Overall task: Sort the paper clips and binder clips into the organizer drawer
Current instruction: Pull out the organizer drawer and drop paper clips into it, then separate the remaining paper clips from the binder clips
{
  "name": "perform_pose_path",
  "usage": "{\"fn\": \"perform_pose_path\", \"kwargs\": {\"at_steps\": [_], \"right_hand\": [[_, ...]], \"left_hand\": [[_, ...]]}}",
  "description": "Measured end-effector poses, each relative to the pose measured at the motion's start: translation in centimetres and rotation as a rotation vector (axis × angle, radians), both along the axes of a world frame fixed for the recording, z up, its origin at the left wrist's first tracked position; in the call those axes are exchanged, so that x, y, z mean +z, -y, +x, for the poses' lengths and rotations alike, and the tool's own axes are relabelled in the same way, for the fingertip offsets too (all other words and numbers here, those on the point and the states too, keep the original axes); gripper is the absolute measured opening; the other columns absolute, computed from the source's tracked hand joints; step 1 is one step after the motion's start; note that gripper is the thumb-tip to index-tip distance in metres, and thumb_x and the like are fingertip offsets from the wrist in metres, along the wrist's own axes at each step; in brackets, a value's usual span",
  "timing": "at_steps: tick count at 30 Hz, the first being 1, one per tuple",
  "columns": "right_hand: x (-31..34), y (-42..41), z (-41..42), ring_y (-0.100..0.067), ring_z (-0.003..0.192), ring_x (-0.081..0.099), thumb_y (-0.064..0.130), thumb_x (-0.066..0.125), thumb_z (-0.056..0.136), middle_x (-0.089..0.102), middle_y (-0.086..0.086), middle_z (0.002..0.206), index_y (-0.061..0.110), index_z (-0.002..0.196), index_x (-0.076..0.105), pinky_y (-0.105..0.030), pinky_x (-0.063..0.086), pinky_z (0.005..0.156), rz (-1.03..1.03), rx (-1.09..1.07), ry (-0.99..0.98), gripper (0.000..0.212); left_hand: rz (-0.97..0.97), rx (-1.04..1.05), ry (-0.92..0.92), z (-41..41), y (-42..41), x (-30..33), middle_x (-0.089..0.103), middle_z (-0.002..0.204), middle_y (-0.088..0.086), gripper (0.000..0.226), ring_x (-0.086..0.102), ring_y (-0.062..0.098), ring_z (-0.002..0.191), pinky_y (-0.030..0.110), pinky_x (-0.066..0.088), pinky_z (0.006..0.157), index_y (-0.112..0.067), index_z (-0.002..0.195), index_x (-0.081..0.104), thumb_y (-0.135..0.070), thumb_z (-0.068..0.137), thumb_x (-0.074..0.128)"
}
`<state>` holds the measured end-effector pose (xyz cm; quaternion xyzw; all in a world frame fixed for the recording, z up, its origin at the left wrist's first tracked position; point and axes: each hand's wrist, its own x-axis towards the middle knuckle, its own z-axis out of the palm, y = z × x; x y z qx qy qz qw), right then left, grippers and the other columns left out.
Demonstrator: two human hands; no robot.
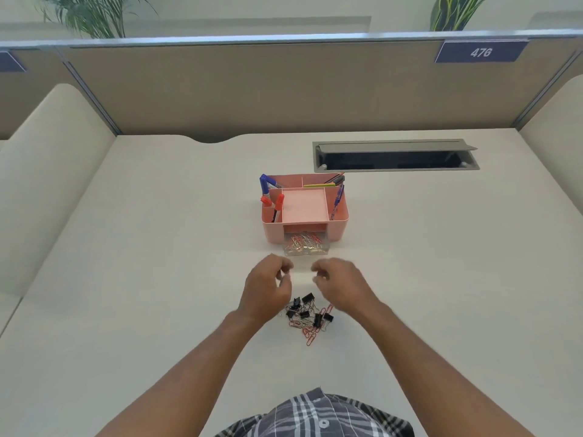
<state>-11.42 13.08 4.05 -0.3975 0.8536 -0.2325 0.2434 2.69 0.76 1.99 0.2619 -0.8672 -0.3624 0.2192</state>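
Observation:
A pink desk organizer (337, 227) stands mid-desk. Its clear drawer (305, 246) is pulled out at the front and holds several red and silver paper clips. Nearer me lies a mixed pile of clips (307, 315): black binder clips tangled with red and silver paper clips. My left hand (268, 290) and my right hand (342, 287) hover side by side between the drawer and the pile, fingers curled and blurred. I cannot make out anything pinched in either hand.
Blue and red markers, pencils and a pen stand in the organizer's compartments around its square pink tray (304, 205). An open grey cable hatch (396, 156) is set into the desk behind. A beige partition wall (284, 89) closes off the back.

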Motion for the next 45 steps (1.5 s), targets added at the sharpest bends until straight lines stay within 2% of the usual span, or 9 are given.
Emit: {"fn": "perform_pose_path", "kwargs": {"at_steps": [4, 6, 9, 13, 16, 21, 27, 37, 45], "right_hand": [[-2.9, -1.6, 3.3, -0.024, 0.119, 0.048, 0.033, 0.067, 0.085, 0.047, -0.004, 0.128, 0.026, 0.137, 0.048, -0.037, 0.048, 0.093, 0.227, 0.186, -0.025, 0.057], [-3.9, -1.9, 4.4, -0.025, 0.113, 0.047, 0.031, 0.065, 0.085, 0.043, -0.004, 0.122, 0.023, 0.129, 0.051, -0.040, 0.052, 0.084, 0.212, 0.220, -0.090, 0.047], [-4.5, -1.6, 4.5, -0.026, 0.103, 0.051, 0.019, 0.058, 0.090, 0.045, -0.005, 0.113, 0.016, 0.115, 0.059, -0.038, 0.050, 0.079, 0.113, 0.178, -0.100, 0.026], [-4.5, -1.3, 3.3, -0.025, 0.099, 0.055, 0.013, 0.054, 0.092, 0.052, -0.007, 0.109, 0.014, 0.113, 0.064, -0.032, 0.045, 0.080, 0.062, 0.115, -0.100, 0.023], [-4.1, -1.3, 2.3, -0.026, 0.097, 0.057, 0.011, 0.054, 0.090, 0.054, -0.007, 0.107, 0.015, 0.109, 0.066, -0.030, 0.044, 0.077, 0.065, 0.066, -0.078, 0.022], [-3.5, -1.4, 0.7, -0.025, 0.099, 0.060, 0.011, 0.052, 0.090, 0.062, -0.005, 0.107, 0.017, 0.107, 0.069, -0.032, 0.048, 0.079, 0.087, 0.022, -0.046, 0.025], [-3.2, -1.5, -0.1, -0.026, 0.111, 0.059, 0.006, 0.046, 0.092, 0.066, -0.007, 0.120, 0.015, 0.122, 0.066, -0.034, 0.048, 0.091, 0.115, 0.016, -0.065, 0.037], [-3.0, 0.0, 1.9, -0.025, 0.099, 0.060, 0.018, 0.050, 0.093, 0.062, -0.004, 0.105, 0.019, 0.113, 0.068, -0.035, 0.049, 0.079, 0.086, 0.078, -0.110, 0.027], [-4.5, 0.2, 3.9, -0.027, 0.103, 0.050, 0.022, 0.052, 0.094, 0.055, -0.007, 0.106, 0.011, 0.106, 0.064, -0.038, 0.050, 0.073, 0.116, 0.124, -0.190, 0.020]], "left_hand": [[0.011, -0.176, 0.318, 3.0, -1.1, -3.0, 0.049, 0.109, -0.004, 0.044, 0.049, 0.015, 0.105, 0.027, 0.044, 0.091, -0.018, 0.121, 0.061, -0.027, 0.078, 0.070], [-0.031, -0.206, 0.360, 3.4, -1.6, -3.7, 0.047, 0.109, -0.002, 0.042, 0.045, 0.016, 0.104, 0.028, 0.042, 0.092, -0.019, 0.118, 0.063, -0.036, 0.080, 0.069], [-0.053, -0.166, 0.312, 3.2, -1.9, -3.8, 0.048, 0.103, -0.001, 0.026, 0.045, 0.017, 0.099, 0.024, 0.040, 0.087, -0.017, 0.108, 0.066, -0.030, 0.086, 0.067], [-0.034, -0.133, 0.310, 2.2, -1.7, -3.6, 0.053, 0.102, -0.001, 0.021, 0.048, 0.016, 0.099, 0.015, 0.033, 0.084, -0.015, 0.108, 0.066, -0.021, 0.088, 0.067], [-0.011, -0.123, 0.313, 1.5, -1.5, -3.5, 0.059, 0.102, -0.001, 0.015, 0.051, 0.017, 0.100, 0.019, 0.037, 0.084, -0.015, 0.105, 0.066, -0.014, 0.091, 0.061], [0.101, -0.030, 0.256, 1.2, -1.4, -3.4, 0.065, 0.094, -0.003, 0.016, 0.059, 0.014, 0.091, 0.031, 0.050, 0.083, -0.014, 0.098, 0.068, -0.005, 0.091, 0.057], [0.351, 0.166, 0.146, 1.4, -1.0, -3.4, 0.069, 0.091, -0.009, 0.017, 0.064, 0.006, 0.088, 0.017, 0.050, 0.078, -0.017, 0.102, 0.070, -0.007, 0.092, 0.060], [0.503, 0.202, 0.102, 1.3, -0.4, -3.1, 0.070, 0.091, -0.007, 0.036, 0.063, -0.007, 0.086, 0.005, 0.046, 0.073, -0.025, 0.096, 0.068, 0.008, 0.086, 0.056], [0.683, 0.218, 0.020, 1.4, -0.6, -3.3, 0.073, 0.092, 0.000, 0.034, 0.069, 0.012, 0.089, 0.023, 0.055, 0.084, -0.023, 0.093, 0.070, 0.008, 0.080, 0.066]]}}
